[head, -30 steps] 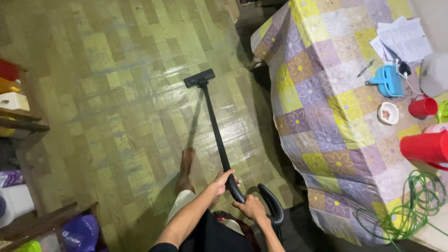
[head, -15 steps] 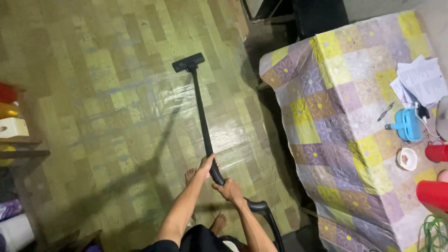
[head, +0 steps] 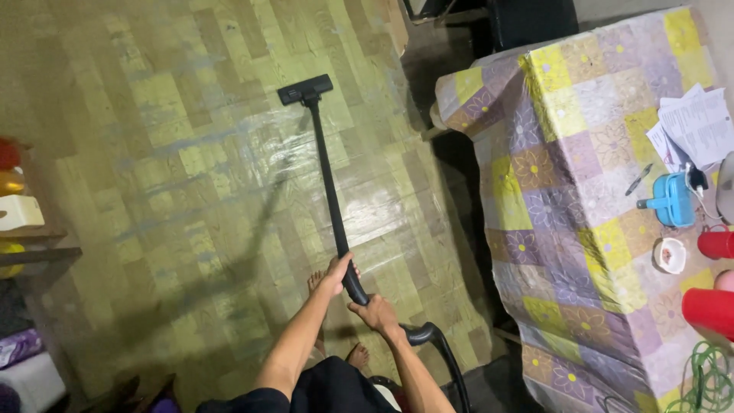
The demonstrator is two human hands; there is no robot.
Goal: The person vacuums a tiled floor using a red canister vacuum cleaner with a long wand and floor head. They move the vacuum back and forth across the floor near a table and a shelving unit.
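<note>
A black vacuum wand [head: 327, 176] runs from my hands out to its flat floor head [head: 304, 89], which rests on the yellow-green patterned floor [head: 168, 160]. My left hand [head: 338, 274] grips the wand higher up the tube. Just behind it, my right hand [head: 375, 312] holds the curved handle, where the black hose [head: 443, 359] bends down. My bare feet [head: 315, 284] show below the wand.
A table under a purple and yellow patchwork cloth [head: 566, 191] stands at the right, carrying papers [head: 692, 126], a blue object [head: 673, 200], red cups [head: 707, 306] and a green cord [head: 707, 378]. Shelves with assorted items [head: 19, 222] line the left edge.
The vacuum head has slid farther forward and left across the floor. My view has shifted, so the table sits more to the right.
</note>
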